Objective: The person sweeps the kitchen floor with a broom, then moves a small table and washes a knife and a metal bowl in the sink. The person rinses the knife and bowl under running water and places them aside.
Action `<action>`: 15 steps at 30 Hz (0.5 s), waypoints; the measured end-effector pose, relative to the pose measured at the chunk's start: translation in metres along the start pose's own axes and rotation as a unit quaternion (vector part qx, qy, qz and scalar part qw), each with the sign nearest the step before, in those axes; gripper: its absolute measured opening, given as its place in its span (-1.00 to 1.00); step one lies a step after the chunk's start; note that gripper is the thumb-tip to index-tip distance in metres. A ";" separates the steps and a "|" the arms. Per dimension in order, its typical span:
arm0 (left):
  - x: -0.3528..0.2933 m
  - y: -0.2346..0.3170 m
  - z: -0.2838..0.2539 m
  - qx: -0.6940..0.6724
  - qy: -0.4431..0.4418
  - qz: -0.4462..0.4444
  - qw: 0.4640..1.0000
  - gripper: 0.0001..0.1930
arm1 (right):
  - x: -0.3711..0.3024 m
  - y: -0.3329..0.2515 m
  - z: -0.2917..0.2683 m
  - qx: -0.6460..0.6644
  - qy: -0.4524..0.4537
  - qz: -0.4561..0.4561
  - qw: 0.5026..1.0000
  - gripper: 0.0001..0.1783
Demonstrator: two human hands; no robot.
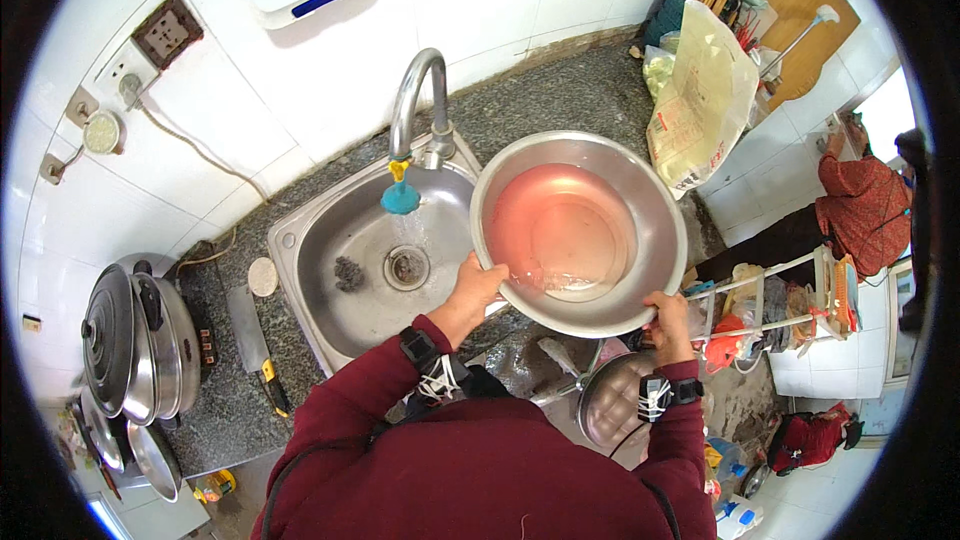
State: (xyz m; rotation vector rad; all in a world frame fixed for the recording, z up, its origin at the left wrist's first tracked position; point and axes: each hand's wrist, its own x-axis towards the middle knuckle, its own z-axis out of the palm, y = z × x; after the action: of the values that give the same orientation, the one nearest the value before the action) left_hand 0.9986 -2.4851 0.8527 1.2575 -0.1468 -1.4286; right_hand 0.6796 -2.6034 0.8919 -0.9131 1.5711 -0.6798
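My left hand (474, 288) is closed on the near-left rim of a wide stainless steel basin (657, 225). At the near-right rim, my right hand (669, 321) grips the same basin. Reddish-looking water (565, 230) covers its bottom. The basin is over the right edge of the steel sink (340, 230) and the counter beside it. A curved metal tap (428, 65) with a blue nozzle (400, 198) stands behind the sink, and a thin spray seems to fall from it. In the sink, a dark scouring ball (348, 274) lies left of the drain (407, 267).
Left of the sink are a cleaver (248, 325), a round pale disc (263, 277) and stacked pots (165, 345). A plastic bag (705, 95) and a wooden board (805, 0) stand at the back right. Beyond a rack (770, 300), another person (865, 210) stands at right.
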 end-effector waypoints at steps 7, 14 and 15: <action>-0.043 -0.029 -0.014 -0.044 0.059 -0.011 0.997 -0.58 | -0.039 0.000 0.001 0.012 -0.006 -0.102 0.995 -0.70; -0.078 -0.035 -0.041 -0.073 0.050 -0.045 0.995 -0.63 | -0.081 -0.022 0.020 -0.054 0.003 -0.187 0.981 -0.66; -0.082 -0.037 -0.045 -0.090 0.040 -0.043 0.994 -0.65 | -0.085 -0.026 0.024 -0.062 -0.001 -0.202 0.977 -0.65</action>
State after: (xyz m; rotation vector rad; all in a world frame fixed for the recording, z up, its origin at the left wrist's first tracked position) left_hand 0.9878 -2.3849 0.8566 1.1812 0.0910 -1.4280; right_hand 0.7134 -2.5439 0.9533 -1.3466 1.4501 -0.8701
